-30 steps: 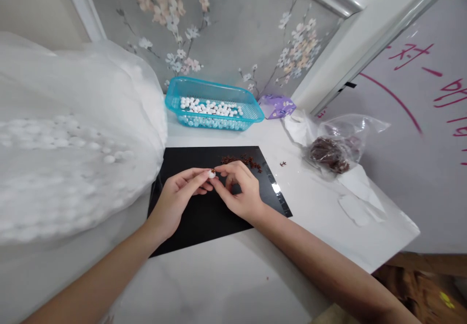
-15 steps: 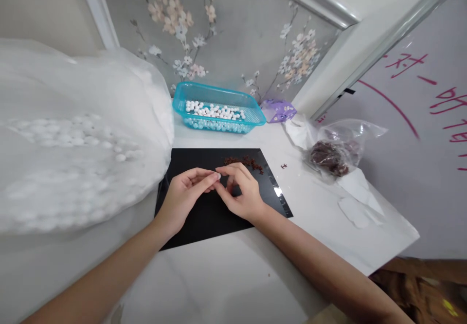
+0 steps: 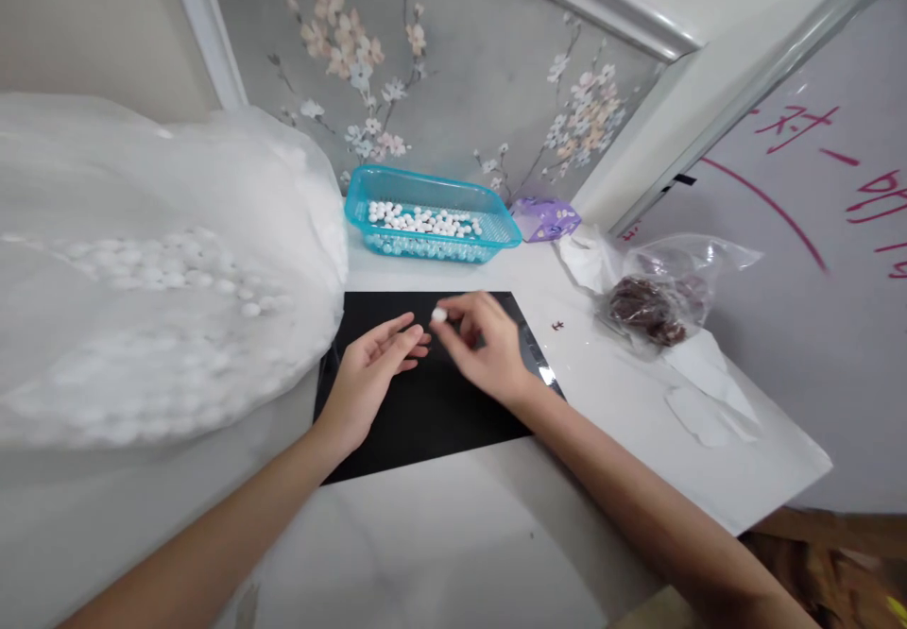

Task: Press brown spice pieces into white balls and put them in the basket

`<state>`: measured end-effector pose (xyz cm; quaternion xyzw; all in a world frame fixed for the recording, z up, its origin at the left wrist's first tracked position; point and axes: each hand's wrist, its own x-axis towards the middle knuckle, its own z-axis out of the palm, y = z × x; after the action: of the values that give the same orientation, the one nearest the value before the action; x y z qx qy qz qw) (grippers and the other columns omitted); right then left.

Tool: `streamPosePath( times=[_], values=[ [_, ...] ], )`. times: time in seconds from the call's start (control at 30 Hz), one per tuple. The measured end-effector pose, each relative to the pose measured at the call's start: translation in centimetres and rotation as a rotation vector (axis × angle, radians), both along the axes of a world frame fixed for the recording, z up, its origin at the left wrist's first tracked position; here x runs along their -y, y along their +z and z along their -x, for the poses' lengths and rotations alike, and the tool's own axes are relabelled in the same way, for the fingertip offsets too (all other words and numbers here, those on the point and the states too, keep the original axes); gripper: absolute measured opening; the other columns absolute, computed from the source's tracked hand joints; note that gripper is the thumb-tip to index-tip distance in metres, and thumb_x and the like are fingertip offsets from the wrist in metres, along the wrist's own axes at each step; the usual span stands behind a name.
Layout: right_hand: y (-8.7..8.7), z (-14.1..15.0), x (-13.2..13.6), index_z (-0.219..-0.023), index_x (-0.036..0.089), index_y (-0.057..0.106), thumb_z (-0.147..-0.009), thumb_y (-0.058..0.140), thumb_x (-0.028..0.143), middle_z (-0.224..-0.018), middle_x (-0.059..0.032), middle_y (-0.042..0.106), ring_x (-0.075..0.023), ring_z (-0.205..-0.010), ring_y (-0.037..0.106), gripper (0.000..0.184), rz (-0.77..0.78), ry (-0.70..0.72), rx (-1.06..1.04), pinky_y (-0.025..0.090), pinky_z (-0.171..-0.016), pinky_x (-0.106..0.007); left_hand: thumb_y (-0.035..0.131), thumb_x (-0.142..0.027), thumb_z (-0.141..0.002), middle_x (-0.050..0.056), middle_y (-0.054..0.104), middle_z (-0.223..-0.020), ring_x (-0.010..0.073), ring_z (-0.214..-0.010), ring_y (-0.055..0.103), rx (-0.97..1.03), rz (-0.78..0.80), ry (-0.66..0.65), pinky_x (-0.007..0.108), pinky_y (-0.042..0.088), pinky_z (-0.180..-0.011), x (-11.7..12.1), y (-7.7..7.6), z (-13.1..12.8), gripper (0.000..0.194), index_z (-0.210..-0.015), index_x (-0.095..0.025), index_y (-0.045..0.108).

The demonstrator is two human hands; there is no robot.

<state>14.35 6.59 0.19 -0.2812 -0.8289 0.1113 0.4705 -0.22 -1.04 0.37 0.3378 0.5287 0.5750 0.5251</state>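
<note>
My right hand (image 3: 488, 346) pinches a small white ball (image 3: 439, 314) between thumb and forefinger, above the far part of a black mat (image 3: 432, 412). My left hand (image 3: 368, 374) hovers to the left over the same mat, its fingers apart and nothing visible in them. A short gap separates the two hands. The small dark red pieces seen on the mat earlier are now hidden by my right hand. One such piece (image 3: 557, 326) lies on the white table, just right of the mat.
A blue plastic basket (image 3: 504, 232) of white balls stands behind the mat. A large translucent bag (image 3: 162, 327) of white balls fills the left. To the right are a purple packet (image 3: 544, 219), a clear bag of dark red pieces (image 3: 648, 308) and white paper scraps (image 3: 709, 374).
My hands have come apart. The right one has moved slightly away and to the right with the white ball, and the left one has opened its fingers. The view has shifted slightly.
</note>
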Motion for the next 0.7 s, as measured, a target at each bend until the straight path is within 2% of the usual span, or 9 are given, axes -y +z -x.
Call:
streamPosePath(
  times=[0.07,0.13,0.23,0.3,0.4,0.5,0.57,0.63,0.7],
  values=[
    [1.4,0.7,-2.7,-0.099,0.019,0.062,-0.086,0.055,0.029,-0.082,-0.0011,0.056,-0.0061,-0.047,0.042,0.018,-0.009,-0.158,-0.062,0.043,-0.051,-0.023,0.064,-0.046,-0.076,0.008,0.07,-0.101,0.0166,-0.089,0.065,0.03,0.012,0.006,0.027,0.05,-0.078,0.0,0.1,0.0,0.056,-0.123,-0.016,0.056],
    [2.9,1.5,-6.3,-0.103,0.017,0.063,-0.09,0.049,0.029,-0.088,-0.0049,0.057,-0.0084,-0.053,0.046,0.023,-0.012,-0.289,-0.053,0.045,-0.057,-0.026,0.062,-0.046,-0.077,0.009,0.069,-0.104,0.0163,-0.089,0.064,0.036,0.007,-0.005,0.027,0.05,-0.077,0.0,0.2,0.0,0.057,-0.125,-0.015,0.053],
    [4.5,3.2,-10.9,-0.107,0.013,0.062,-0.089,0.048,0.021,-0.095,-0.0097,0.057,-0.0145,-0.071,0.056,0.024,0.094,-0.371,0.168,0.047,-0.075,-0.032,0.061,-0.044,-0.078,0.01,0.069,-0.102,0.0167,-0.088,0.064,0.044,0.0,-0.002,0.028,0.05,-0.077,0.1,0.1,0.0,0.055,-0.124,-0.014,0.053],
    [5.3,4.6,-12.1,-0.108,0.01,0.059,-0.088,0.048,0.019,-0.101,-0.014,0.056,-0.0192,-0.082,0.058,0.025,0.127,-0.398,0.21,0.047,-0.078,-0.036,0.061,-0.042,-0.078,0.009,0.069,-0.102,0.0166,-0.087,0.064,0.048,0.001,-0.002,0.028,0.05,-0.077,0.2,0.1,0.0,0.054,-0.124,-0.014,0.053],
    [6.4,7.3,-9.8,-0.111,0.013,0.054,-0.092,0.044,0.025,-0.111,-0.0146,0.052,-0.0197,-0.089,0.059,0.025,0.06,-0.345,0.186,0.048,-0.079,-0.035,0.062,-0.039,-0.077,0.008,0.069,-0.099,0.0159,-0.085,0.065,0.044,0.008,-0.004,0.027,0.05,-0.075,0.2,0.0,-0.1,0.05,-0.121,-0.015,0.055],
    [7.0,10.7,-4.6,-0.101,0.017,0.054,-0.094,0.04,0.021,-0.1,-0.0069,0.056,-0.0159,-0.09,0.058,0.016,-0.16,-0.002,0.259,0.048,-0.075,-0.028,0.061,-0.037,-0.076,0.006,0.07,-0.092,0.0174,-0.082,0.065,0.019,-0.022,-0.005,0.029,0.05,-0.073,0.1,-0.2,-0.1,0.038,-0.108,-0.016,0.061],
    [6.9,13.0,-1.5,-0.098,0.019,0.055,-0.093,0.044,0.018,-0.1,-0.0028,0.057,-0.0116,-0.078,0.058,0.012,-0.244,0.256,0.488,0.046,-0.065,-0.023,0.061,-0.034,-0.076,0.006,0.07,-0.096,0.02,-0.09,0.064,-0.013,-0.065,-0.001,0.031,0.05,-0.078,0.2,-0.4,0.0,0.027,-0.098,-0.017,0.065],
    [6.4,15.0,0.1,-0.087,0.017,0.056,-0.088,0.051,0.014,-0.098,-0.0015,0.057,-0.0082,-0.064,0.055,0.006,-0.265,0.3,0.731,0.041,-0.053,-0.021,0.059,-0.029,-0.076,0.005,0.069,-0.105,0.0223,-0.104,0.059,-0.068,-0.092,0.022,0.032,0.047,-0.087,0.3,-0.4,0.0,0.023,-0.095,-0.019,0.066],
    [5.6,16.2,0.5,-0.077,0.017,0.055,-0.083,0.056,0.006,-0.09,-0.0005,0.057,-0.0072,-0.06,0.053,0.012,-0.257,0.262,0.864,0.037,-0.05,-0.021,0.057,-0.026,-0.076,0.004,0.067,-0.113,0.023,-0.112,0.055,-0.11,-0.092,0.04,0.034,0.044,-0.093,0.4,-0.3,0.0,0.026,-0.099,-0.02,0.065]
  ],
)
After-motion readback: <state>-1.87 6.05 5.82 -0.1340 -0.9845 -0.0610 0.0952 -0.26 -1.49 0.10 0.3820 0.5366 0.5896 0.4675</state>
